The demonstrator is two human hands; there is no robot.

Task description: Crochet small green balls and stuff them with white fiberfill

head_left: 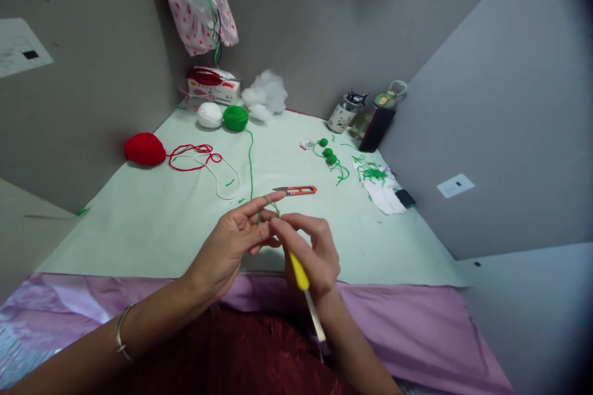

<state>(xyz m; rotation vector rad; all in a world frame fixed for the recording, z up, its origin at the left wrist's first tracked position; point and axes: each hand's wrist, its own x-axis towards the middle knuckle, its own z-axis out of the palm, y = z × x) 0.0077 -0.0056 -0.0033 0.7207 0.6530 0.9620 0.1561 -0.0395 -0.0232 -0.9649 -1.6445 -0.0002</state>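
Note:
My left hand is closed on green yarn, which passes over its raised forefinger. A strand runs from there up the table to a green yarn ball. Close against it, my right hand grips a crochet hook with a yellow handle, its rear end pointing down toward my lap. The hook's tip is hidden among the fingertips, where the yarn meets it. Just beyond both hands lie orange thread snips.
A red yarn ball, a white yarn ball and white stuffing lie at left and back. Small green crocheted balls, a pen cup, a dark phone and green scraps on white paper are at right. Grey panels surround the table.

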